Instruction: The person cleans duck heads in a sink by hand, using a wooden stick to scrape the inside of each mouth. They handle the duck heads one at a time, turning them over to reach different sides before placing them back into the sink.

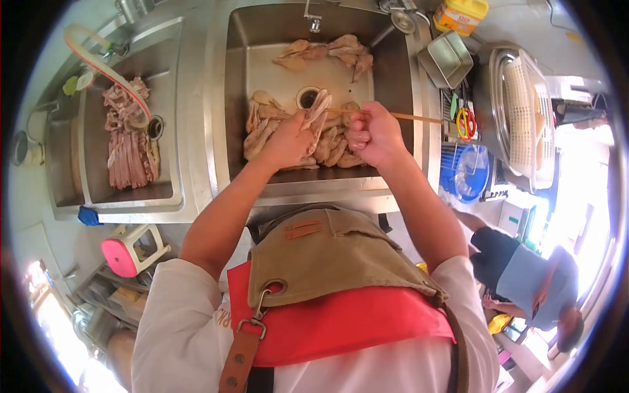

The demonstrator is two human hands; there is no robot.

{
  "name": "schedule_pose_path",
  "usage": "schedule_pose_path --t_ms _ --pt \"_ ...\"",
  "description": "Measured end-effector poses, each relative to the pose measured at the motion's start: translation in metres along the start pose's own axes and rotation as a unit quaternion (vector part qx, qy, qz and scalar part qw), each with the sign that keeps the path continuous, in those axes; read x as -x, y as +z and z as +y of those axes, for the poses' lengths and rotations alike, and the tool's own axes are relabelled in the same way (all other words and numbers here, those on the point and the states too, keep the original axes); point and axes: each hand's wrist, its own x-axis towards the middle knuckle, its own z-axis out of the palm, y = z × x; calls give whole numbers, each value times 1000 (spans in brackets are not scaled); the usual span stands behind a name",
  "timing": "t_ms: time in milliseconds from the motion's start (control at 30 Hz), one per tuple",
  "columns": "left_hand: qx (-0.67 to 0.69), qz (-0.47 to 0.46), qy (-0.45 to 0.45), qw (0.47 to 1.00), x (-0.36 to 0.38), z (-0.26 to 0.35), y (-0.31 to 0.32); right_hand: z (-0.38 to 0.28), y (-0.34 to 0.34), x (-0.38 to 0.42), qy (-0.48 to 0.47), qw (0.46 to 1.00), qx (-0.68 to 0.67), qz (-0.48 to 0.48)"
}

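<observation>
My left hand (pixel 295 139) is closed around a pale, skin-covered poultry piece (pixel 320 107) over the right-hand sink (pixel 398 85). The fist of my right hand (pixel 378 135) grips a thin wooden stick (pixel 417 117), probably a chopstick. It lies nearly level, with one end at the held piece and the other past the sink's right rim. Below both hands is a heap of raw poultry pieces (pixel 329 148), partly covered by my fingers. More raw pieces (pixel 350 56) lie along the back of the basin. Between the groups shows the drain (pixel 308 97).
Strips of raw meat (pixel 130 154) and a hose (pixel 108 72) occupy the left sink (pixel 171 118). To the right are a metal container (pixel 447 60), red-handled scissors (pixel 466 123), a blue basket (pixel 466 171) and a white perforated tray (pixel 526 118). Another person (pixel 534 278) is at lower right.
</observation>
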Motion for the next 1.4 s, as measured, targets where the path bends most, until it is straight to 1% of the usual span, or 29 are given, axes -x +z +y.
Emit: schedule_pose_path --t_ms 33,67,100,133,167,200,300,400,500,533,600,633,667,700,767,800,867,933,1000,1067,1133,1167,1233,1333,1400 --pt "48 -11 -32 998 -4 -3 -5 1 -1 -1 -8 999 39 8" --pt "97 -16 -63 993 -9 -5 -10 5 0 -1 -44 993 106 -6" --pt "146 -19 -97 984 -10 -5 -14 14 2 4 -162 960 227 -38" --pt "206 -5 -124 971 -11 -3 -19 28 5 14 -276 896 341 -70" --pt "265 8 -149 953 -14 -1 -24 40 9 23 -383 804 443 -99" --pt "323 20 -172 930 -16 1 -26 46 11 29 -479 686 533 -123" --pt "319 -27 -135 938 -12 -2 -17 47 9 32 -506 656 546 -124" --pt "357 -41 -135 923 -9 4 -4 45 5 18 -490 645 579 -87" --pt "363 -10 -180 914 -16 -13 -13 44 7 39 -494 600 617 -126" --pt "345 -13 -211 914 -12 -8 -15 45 3 37 -495 589 629 -111" --pt "398 -71 -110 908 -12 -17 -1 43 -1 20 -507 562 646 -96" --pt "334 -90 -179 921 -13 -15 -4 43 7 26 -460 590 660 -67" --pt "419 -62 -138 895 -14 -24 1 42 15 35 -418 612 670 -51" --pt "314 -43 -187 930 -17 -12 -7 42 13 40 -417 610 669 -79" --pt "309 -60 -151 937 -21 -31 -8 49 9 31 -470 642 594 -122" --pt "280 -68 -146 947 -20 -30 -17 48 12 23 -445 656 598 -117" --pt "235 -103 -135 957 -23 -27 -11 42 4 17 -383 681 618 -87" --pt "347 -41 -180 919 -18 -31 -15 44 14 34 -435 624 636 -130" --pt "325 -93 -160 927 -20 -41 -10 49 0 16 -464 603 641 -99" --pt "221 -130 -137 957 -10 -15 -11 47 -6 2 -492 628 596 -91" --pt "307 -110 -188 927 -15 -31 -10 48 1 14 -500 636 580 -96" --pt "315 -84 -189 926 -15 -37 -10 48 6 21 -506 642 567 -103" --pt "325 -24 -189 926 -15 -35 -13 47 10 37 -490 643 578 -112" --pt "292 0 -153 944 -16 -31 -15 46 12 41 -480 635 594 -119" --pt "304 5 -164 938 -15 -29 -14 44 10 43 -496 617 600 -115"
